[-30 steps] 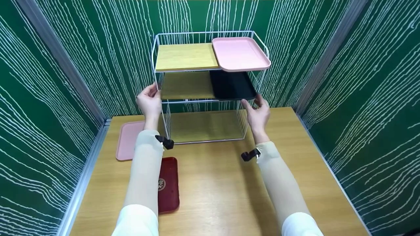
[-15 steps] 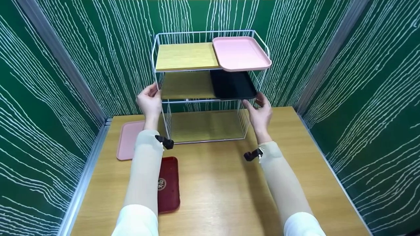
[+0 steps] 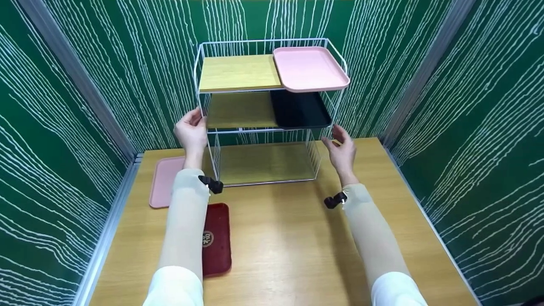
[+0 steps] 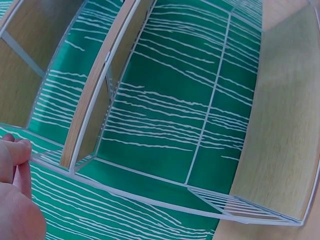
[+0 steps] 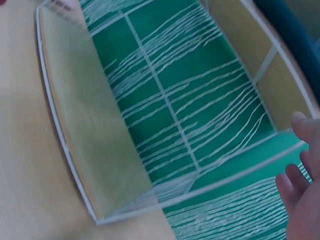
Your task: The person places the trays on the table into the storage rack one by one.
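Note:
A white wire rack (image 3: 267,182) with three wooden shelves stands on the table. My left hand (image 3: 191,132) pinches its left front wire post beside the middle shelf. In the left wrist view the thumb and fingers (image 4: 20,150) meet at that wire. On the right half of the middle shelf lies a black tray (image 3: 301,111), partly hidden under the top shelf. My right hand (image 3: 341,148) is just off the tray's front right corner, thumb and fingers spread with nothing between them. A pink tray (image 3: 312,70) sits on the top shelf's right half, its front edge overhanging.
Another pink tray (image 3: 162,187) lies on the wooden table (image 3: 276,238) left of the rack, partly behind my left arm. A dark red tray (image 3: 219,246) with a round emblem lies nearer, also partly covered by that arm. Green, white-streaked walls (image 3: 480,127) enclose the table.
My right hand has let go of the black tray's front corner and drawn back slightly to the right. The tray stays on the middle shelf. My left hand keeps its hold on the post.

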The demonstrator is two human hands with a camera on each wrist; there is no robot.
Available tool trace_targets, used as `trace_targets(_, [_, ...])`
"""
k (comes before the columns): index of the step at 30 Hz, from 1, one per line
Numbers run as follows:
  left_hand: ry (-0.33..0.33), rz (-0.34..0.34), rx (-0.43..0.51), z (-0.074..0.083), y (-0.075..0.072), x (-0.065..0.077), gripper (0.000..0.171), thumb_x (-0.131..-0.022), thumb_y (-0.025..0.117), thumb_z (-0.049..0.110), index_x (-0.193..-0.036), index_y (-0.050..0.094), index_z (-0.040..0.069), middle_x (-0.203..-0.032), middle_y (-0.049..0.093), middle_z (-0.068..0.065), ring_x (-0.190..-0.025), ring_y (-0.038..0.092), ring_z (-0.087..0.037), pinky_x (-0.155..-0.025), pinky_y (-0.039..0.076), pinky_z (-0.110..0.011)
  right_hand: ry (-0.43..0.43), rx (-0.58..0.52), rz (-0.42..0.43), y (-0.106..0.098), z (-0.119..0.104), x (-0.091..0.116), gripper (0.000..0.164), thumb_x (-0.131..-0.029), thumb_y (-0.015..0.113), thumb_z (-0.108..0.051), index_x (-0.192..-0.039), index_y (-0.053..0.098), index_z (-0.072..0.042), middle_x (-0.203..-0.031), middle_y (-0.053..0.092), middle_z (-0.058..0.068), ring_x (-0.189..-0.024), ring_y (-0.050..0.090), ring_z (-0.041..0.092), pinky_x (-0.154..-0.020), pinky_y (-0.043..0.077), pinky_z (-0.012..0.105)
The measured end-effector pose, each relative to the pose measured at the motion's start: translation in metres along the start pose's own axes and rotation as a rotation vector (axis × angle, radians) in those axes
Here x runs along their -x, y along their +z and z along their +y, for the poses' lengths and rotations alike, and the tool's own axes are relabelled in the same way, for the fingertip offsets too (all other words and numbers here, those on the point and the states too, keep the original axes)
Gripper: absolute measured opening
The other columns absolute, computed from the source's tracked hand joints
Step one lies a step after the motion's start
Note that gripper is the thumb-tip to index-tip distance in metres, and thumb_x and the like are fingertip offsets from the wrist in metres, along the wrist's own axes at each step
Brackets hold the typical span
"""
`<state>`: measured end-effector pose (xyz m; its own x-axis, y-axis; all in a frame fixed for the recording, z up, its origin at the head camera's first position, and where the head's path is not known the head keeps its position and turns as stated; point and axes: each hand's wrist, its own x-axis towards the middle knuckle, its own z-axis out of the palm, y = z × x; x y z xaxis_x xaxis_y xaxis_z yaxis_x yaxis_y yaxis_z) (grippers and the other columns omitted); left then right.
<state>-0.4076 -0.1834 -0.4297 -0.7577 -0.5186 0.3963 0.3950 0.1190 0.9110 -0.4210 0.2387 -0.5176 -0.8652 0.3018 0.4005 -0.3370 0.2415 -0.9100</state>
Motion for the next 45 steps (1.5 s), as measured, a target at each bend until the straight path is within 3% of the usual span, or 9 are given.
trace_targets(3, [-0.009,0.000,0.005,0.000,-0.001,-0.001,0.031,-0.094,0.074,-0.013,-0.121,0.079,0.001,-0.121,0.077,-0.018,-0.113,0.075,-0.027,-0.098,0.060,-0.027,0.018,-0.008,-0.051,0.000,0.009,-0.002,0.051,-0.098,0.079,-0.005,-0.145,0.062,0.002,-0.138,0.067,0.022,-0.130,0.063,0.038,-0.111,0.053,0.046])
trace_targets(7, [-0.007,-0.009,-0.015,0.000,-0.002,-0.001,0.030,-0.095,0.074,-0.011,-0.121,0.079,0.002,-0.121,0.078,-0.015,-0.113,0.075,-0.026,-0.099,0.059,-0.026,0.024,0.025,-0.057,0.001,0.016,-0.002,0.042,-0.099,0.078,-0.005,-0.139,0.068,0.001,-0.130,0.072,0.019,-0.125,0.067,0.035,-0.107,0.057,0.040])
trace_targets(17, [0.018,-0.001,-0.021,-0.001,-0.001,-0.001,0.029,-0.094,0.075,-0.011,-0.120,0.080,0.002,-0.119,0.079,-0.015,-0.108,0.076,-0.023,-0.097,0.060,-0.027,-0.009,0.104,0.035,0.009,0.023,-0.002,0.031,-0.100,0.075,-0.002,-0.131,0.073,0.001,-0.123,0.076,0.018,-0.109,0.073,0.031,-0.099,0.059,0.040])
trace_targets(25, [0.023,0.002,-0.022,-0.002,0.000,-0.001,0.030,-0.094,0.074,-0.013,-0.120,0.080,0.001,-0.119,0.079,-0.015,-0.107,0.076,-0.023,-0.094,0.061,-0.028,0.026,0.149,0.039,0.006,0.017,-0.004,0.031,-0.101,0.074,-0.006,-0.132,0.073,-0.001,-0.127,0.075,0.019,-0.113,0.073,0.031,-0.102,0.059,0.042])
trace_targets(37, [-0.013,0.012,-0.004,0.002,-0.001,-0.001,0.031,-0.095,0.074,-0.012,-0.122,0.079,0.003,-0.123,0.077,-0.017,-0.113,0.075,-0.026,-0.097,0.060,-0.027,-0.001,0.176,0.012,0.010,0.018,-0.008,0.019,-0.100,0.072,0.000,-0.119,0.070,0.000,-0.111,0.075,0.013,-0.096,0.069,0.021,-0.080,0.056,0.023])
trace_targets(40, [-0.016,-0.010,-0.011,0.004,-0.001,-0.001,0.033,-0.095,0.074,-0.012,-0.125,0.077,0.001,-0.126,0.076,-0.018,-0.115,0.074,-0.026,-0.099,0.059,-0.027,-0.014,0.190,-0.006,0.009,0.018,-0.008,0.018,-0.100,0.071,0.001,-0.118,0.068,0.000,-0.109,0.074,0.013,-0.094,0.067,0.020,-0.080,0.055,0.023])
trace_targets(45, [-0.035,-0.112,0.012,0.006,-0.010,0.001,0.044,-0.096,0.074,-0.008,-0.140,0.069,0.001,-0.140,0.069,-0.018,-0.128,0.068,-0.024,-0.106,0.055,-0.026,-0.028,0.196,-0.007,0.008,0.019,-0.008,0.019,-0.100,0.071,0.003,-0.119,0.067,0.000,-0.111,0.075,0.014,-0.097,0.069,0.023,-0.083,0.056,0.027])
